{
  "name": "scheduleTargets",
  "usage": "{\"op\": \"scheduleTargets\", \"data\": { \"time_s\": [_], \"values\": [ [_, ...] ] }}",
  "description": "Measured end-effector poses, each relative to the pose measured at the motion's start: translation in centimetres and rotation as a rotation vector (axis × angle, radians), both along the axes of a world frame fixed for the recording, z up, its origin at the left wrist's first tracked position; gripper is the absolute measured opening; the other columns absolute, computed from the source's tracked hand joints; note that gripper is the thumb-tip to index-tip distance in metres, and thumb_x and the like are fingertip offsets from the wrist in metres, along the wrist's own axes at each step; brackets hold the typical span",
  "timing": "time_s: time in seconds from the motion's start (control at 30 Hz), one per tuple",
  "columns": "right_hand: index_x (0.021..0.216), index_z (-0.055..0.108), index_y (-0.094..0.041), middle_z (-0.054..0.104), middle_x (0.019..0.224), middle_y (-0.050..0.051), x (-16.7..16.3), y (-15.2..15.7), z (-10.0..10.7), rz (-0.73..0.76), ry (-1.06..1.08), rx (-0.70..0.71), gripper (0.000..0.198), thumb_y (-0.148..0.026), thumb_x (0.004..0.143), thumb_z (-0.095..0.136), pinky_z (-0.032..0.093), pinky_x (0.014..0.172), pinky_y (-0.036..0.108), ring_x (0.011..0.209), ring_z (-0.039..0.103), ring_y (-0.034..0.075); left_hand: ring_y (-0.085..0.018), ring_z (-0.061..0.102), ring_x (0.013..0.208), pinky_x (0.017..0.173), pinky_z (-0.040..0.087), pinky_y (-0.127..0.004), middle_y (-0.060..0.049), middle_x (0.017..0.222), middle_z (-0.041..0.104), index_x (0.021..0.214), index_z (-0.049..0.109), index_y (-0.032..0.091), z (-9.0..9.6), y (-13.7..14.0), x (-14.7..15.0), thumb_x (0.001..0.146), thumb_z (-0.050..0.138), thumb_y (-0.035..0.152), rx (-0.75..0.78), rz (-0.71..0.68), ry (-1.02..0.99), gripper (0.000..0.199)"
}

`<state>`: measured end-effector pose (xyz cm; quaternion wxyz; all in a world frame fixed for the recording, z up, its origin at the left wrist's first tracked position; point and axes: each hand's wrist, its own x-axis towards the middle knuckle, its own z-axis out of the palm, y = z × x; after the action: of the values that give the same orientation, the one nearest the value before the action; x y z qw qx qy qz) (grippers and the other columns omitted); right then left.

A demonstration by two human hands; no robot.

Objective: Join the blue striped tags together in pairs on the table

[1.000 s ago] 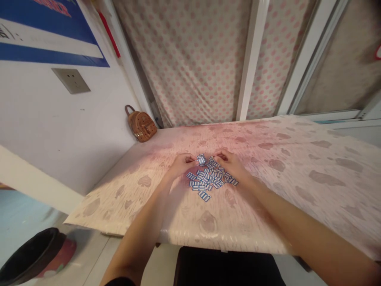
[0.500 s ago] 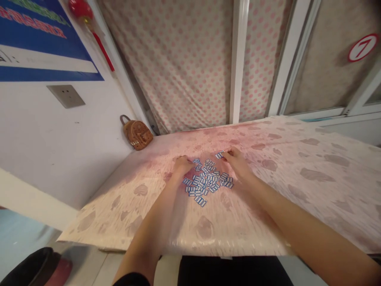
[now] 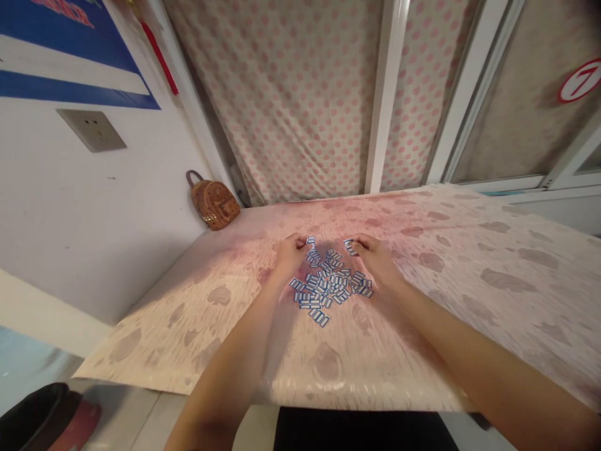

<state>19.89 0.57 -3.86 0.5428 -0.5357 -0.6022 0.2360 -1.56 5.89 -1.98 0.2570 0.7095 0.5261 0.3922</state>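
Note:
A loose heap of small white-and-blue striped pieces [image 3: 328,285] lies on the patterned tablecloth [image 3: 323,360]; what they are is too small to make out. At the heap's far left, my left hand [image 3: 292,254] pinches one striped piece [image 3: 310,240] between thumb and fingers, just above the others. Opposite it, my right hand [image 3: 373,254] is closed on another striped piece [image 3: 350,247], held at a tilt past the heap's far right side. A gap separates the two held pieces.
A small brown backpack-shaped bag [image 3: 216,203] stands against the wall at the table's back left. Behind the table hangs a dotted curtain [image 3: 282,100]. A dark and pink bin-like object [image 3: 51,416] is on the floor at lower left.
My left hand has lifted slightly and now shows a striped piece in its fingers. The piece in my right hand has turned to a different tilt. The view has shifted a little.

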Motion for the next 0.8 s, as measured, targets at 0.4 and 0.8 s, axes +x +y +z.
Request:
{"op": "scheduleTargets", "data": {
  "time_s": [0.4, 0.8],
  "values": [
    [0.080, 0.055, -0.021, 0.061, 0.079, 0.002, -1.4, -1.2, 1.6, 0.061, -0.025, 0.184, 0.012, -0.032, 0.084, 0.053, 0.043, 0.071, 0.030, 0.074, 0.057, 0.017, -0.014, 0.064, 0.063, 0.058, 0.045, -0.020, -0.001, 0.067, 0.068, 0.077, 0.064, 0.016, 1.0, -2.2, 0.8, 0.078, 0.069, 0.026, -0.013, -0.188, -0.191, 0.011],
    [0.056, 0.060, -0.020, 0.059, 0.058, 0.002, 1.7, 0.3, 0.2, -0.066, -0.544, -0.241, 0.019, -0.012, 0.072, 0.053, 0.033, 0.057, 0.027, 0.058, 0.053, 0.016, -0.011, 0.049, 0.055, 0.053, 0.033, -0.022, 0.001, 0.056, 0.057, 0.064, 0.067, 0.013, 0.8, -0.1, -3.4, 0.067, 0.072, 0.037, -0.250, -0.281, -0.070, 0.025]
  ]
}}
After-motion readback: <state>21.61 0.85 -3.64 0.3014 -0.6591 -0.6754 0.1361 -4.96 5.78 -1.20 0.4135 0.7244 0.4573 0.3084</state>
